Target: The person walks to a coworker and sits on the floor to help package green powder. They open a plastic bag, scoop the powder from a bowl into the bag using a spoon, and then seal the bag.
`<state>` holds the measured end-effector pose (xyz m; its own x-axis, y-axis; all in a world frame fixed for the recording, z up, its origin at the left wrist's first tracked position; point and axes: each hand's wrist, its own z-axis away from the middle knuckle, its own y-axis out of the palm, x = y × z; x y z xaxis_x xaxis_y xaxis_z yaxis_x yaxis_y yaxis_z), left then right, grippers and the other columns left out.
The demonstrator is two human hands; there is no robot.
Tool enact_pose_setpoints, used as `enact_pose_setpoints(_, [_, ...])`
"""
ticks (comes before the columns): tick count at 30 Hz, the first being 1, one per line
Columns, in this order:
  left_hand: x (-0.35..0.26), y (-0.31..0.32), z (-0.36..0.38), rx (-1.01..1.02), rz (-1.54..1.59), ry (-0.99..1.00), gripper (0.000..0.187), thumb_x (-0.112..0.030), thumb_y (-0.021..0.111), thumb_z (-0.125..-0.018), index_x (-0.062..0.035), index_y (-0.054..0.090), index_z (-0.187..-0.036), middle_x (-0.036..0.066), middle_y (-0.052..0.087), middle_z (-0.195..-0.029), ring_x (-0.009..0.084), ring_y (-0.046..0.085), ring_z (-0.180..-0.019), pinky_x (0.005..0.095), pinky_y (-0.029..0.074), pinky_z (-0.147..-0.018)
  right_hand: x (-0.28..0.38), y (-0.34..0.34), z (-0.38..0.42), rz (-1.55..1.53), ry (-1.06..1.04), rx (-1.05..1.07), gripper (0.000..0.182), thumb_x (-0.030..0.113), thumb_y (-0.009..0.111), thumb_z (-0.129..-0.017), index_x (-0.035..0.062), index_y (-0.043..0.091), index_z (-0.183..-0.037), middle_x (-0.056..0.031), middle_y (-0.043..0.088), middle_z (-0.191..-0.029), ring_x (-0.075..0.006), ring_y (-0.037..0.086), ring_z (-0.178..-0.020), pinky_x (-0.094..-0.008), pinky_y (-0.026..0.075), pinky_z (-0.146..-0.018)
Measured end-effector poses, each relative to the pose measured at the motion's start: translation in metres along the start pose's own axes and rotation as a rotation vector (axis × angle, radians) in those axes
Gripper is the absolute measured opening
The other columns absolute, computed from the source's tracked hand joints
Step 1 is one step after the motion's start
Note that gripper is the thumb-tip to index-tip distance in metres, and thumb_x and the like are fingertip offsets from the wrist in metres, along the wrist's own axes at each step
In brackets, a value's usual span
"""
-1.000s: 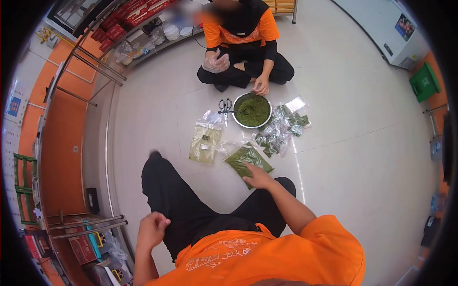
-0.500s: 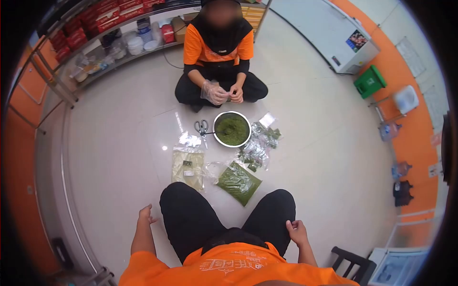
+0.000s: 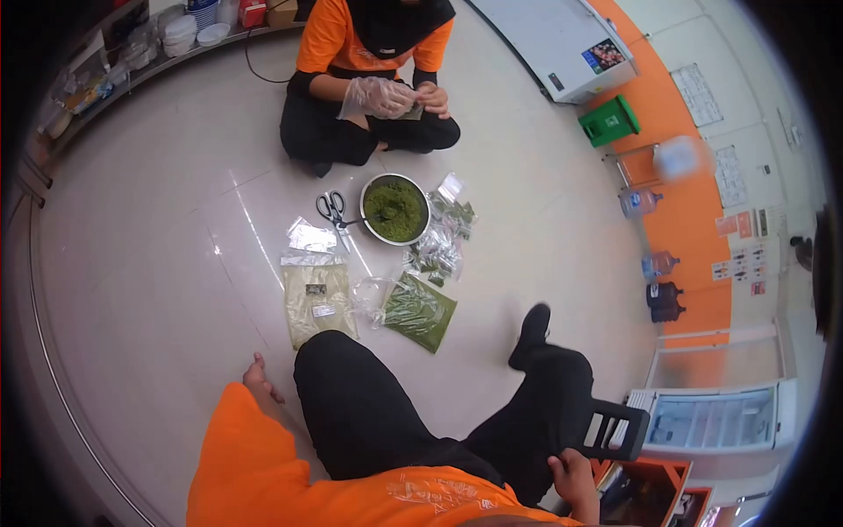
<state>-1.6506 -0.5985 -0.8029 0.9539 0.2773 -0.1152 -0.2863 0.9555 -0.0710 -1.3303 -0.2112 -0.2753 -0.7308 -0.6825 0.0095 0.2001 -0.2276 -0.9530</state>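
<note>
My left hand hangs beside my left knee, over the floor, with its fingers apart and nothing in it. My right hand is closed at my right thigh, its thumb and fingers on the black trouser leg. In front of my knees lie a flat clear bag of green paste and a bag of pale yellowish contents. Beyond them stands a steel bowl of green mash with a dark-handled utensil in it. Scissors lie to its left, small plastic packets to its right.
A co-worker sits cross-legged behind the bowl, handling a small packet with a gloved hand. A black chair is close to my right leg. A chest freezer, green bin and water bottles line the right side.
My right leg has swung out to the right, its shoe now showing, and my right hand has moved with it. The view has shifted and turned. My left hand stays beside the left knee.
</note>
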Motion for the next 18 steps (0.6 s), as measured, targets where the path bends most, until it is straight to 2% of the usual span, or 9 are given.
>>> enact_pose_setpoints(1, [-0.004, 0.003, 0.001, 0.005, -0.004, 0.008, 0.081, -0.058, 0.059, -0.091, -0.0158, 0.029, -0.153, 0.019, 0.027, -0.157, 0.0551, 0.030, -0.136, 0.0779, 0.028, -0.098, 0.003, -0.002, 0.008, -0.029, 0.006, 0.045, 0.031, 0.022, 0.068, -0.088, -0.0026, 0.055, -0.075, -0.0209, 0.056, -0.068, -0.0408, 0.057, -0.065, -0.0426, 0.044, -0.060])
enact_pose_setpoints(4, [-0.009, 0.003, 0.004, 0.007, 0.021, 0.023, 0.079, -0.058, 0.058, -0.092, -0.0153, 0.031, -0.152, 0.021, 0.030, -0.155, 0.0559, 0.032, -0.134, 0.0774, 0.029, -0.098, 0.011, -0.019, 0.030, -0.089, 0.131, 0.331, 0.027, 0.021, 0.067, -0.089, -0.0026, 0.058, -0.078, -0.0226, 0.059, -0.069, -0.0446, 0.059, -0.072, -0.0448, 0.044, -0.062])
enact_pose_setpoints(5, [-0.008, 0.002, 0.007, 0.011, 0.030, 0.026, 0.079, -0.058, 0.058, -0.092, -0.0151, 0.032, -0.152, 0.021, 0.031, -0.155, 0.0562, 0.033, -0.133, 0.0773, 0.029, -0.098, 0.015, -0.022, 0.030, -0.076, 0.163, 0.355, 0.029, 0.024, 0.064, -0.091, -0.0020, 0.062, -0.079, -0.0241, 0.061, -0.074, -0.0457, 0.060, -0.076, -0.0468, 0.045, -0.065])
enact_pose_setpoints(7, [-0.005, 0.000, 0.015, 0.011, 0.042, 0.022, 0.078, -0.059, 0.058, -0.092, -0.0148, 0.033, -0.151, 0.022, 0.033, -0.154, 0.0567, 0.035, -0.132, 0.0769, 0.030, -0.097, 0.009, -0.015, 0.012, 0.047, 0.035, 0.368, 0.033, 0.028, 0.061, -0.092, -0.0015, 0.065, -0.078, -0.0242, 0.063, -0.076, -0.0448, 0.062, -0.077, -0.0478, 0.047, -0.068])
enact_pose_setpoints(10, [-0.007, -0.004, -0.016, -0.003, -0.103, 0.048, 0.085, -0.057, 0.055, -0.094, -0.0055, 0.023, -0.153, 0.022, 0.020, -0.159, 0.0492, 0.029, -0.140, 0.0688, 0.031, -0.104, 0.030, -0.019, -0.032, 0.344, -0.050, 0.538, 0.040, 0.036, 0.058, -0.094, -0.0006, 0.068, -0.079, -0.0247, 0.066, -0.081, -0.0438, 0.065, -0.083, -0.0504, 0.050, -0.076])
enact_pose_setpoints(12, [-0.009, -0.001, -0.011, 0.043, 0.012, 0.040, 0.086, -0.054, 0.055, -0.095, -0.0014, 0.019, -0.154, 0.022, 0.016, -0.161, 0.0450, 0.029, -0.142, 0.0635, 0.034, -0.106, 0.065, -0.034, -0.073, 0.507, 0.013, 0.773, 0.040, 0.037, 0.059, -0.093, -0.0007, 0.069, -0.085, -0.0241, 0.068, -0.084, -0.0436, 0.065, -0.088, -0.0507, 0.051, -0.079])
enact_pose_setpoints(14, [-0.011, 0.007, 0.015, 0.101, 0.250, 0.008, 0.085, -0.049, 0.056, -0.096, 0.0007, 0.018, -0.153, 0.023, 0.016, -0.160, 0.0416, 0.033, -0.141, 0.0583, 0.041, -0.105, 0.091, -0.030, -0.118, 0.590, -0.038, 0.780, 0.042, 0.040, 0.059, -0.093, -0.0004, 0.069, -0.090, -0.0239, 0.068, -0.083, -0.0428, 0.066, -0.086, -0.0510, 0.051, -0.078])
enact_pose_setpoints(16, [-0.011, 0.002, 0.009, 0.124, 0.357, 0.013, 0.086, -0.049, 0.057, -0.096, 0.0000, 0.016, -0.154, 0.022, 0.018, -0.160, 0.0409, 0.030, -0.143, 0.0582, 0.036, -0.107, 0.122, -0.015, -0.163, 0.413, -0.256, 0.611, 0.038, 0.038, 0.060, -0.093, 0.0010, 0.068, -0.098, -0.0231, 0.068, -0.091, -0.0406, 0.065, -0.092, -0.0491, 0.051, -0.081])
enact_pose_setpoints(18, [-0.008, -0.003, 0.003, 0.155, 0.378, 0.033, 0.087, -0.048, 0.057, -0.096, -0.0007, 0.013, -0.154, 0.022, 0.019, -0.160, 0.0402, 0.026, -0.144, 0.0580, 0.031, -0.110, 0.143, 0.023, -0.214, 0.151, -0.715, 0.362, 0.033, 0.032, 0.062, -0.093, 0.0028, 0.066, -0.108, -0.0216, 0.066, -0.104, -0.0387, 0.062, -0.101, -0.0468, 0.050, -0.085])
